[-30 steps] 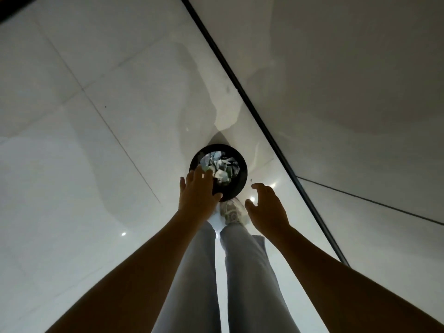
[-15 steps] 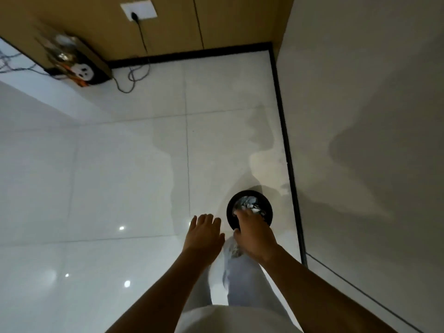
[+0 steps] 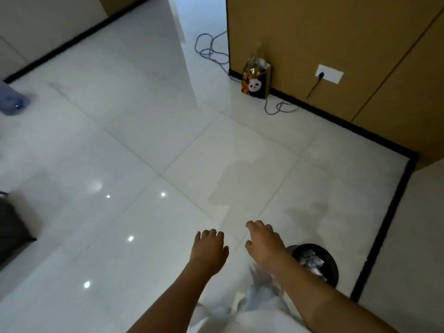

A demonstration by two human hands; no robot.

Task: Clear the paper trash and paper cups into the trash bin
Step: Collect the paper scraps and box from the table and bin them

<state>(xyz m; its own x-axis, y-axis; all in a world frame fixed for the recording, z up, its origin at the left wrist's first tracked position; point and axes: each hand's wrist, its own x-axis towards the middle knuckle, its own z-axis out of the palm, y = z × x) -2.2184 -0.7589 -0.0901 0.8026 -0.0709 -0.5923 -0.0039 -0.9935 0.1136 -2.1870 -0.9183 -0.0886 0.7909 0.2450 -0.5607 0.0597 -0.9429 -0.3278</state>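
My fingers hang loosely spread, both hands holding nothing. Beyond the right hand, near right on the floor, the black trash bin holds crumpled paper: light, soft stuff, I judge, easily pinched anywhere.

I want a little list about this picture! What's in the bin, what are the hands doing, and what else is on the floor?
trash bin: black, round, on the white tile floor near the corner, under the right forearm
in the bin: crumpled paper trash
left hand: open, holding nothing
right hand: open, holding nothing, to the left of the bin
gift bag: black with a panda face, against the wooden wall
cable: runs along the floor up to the wall socket
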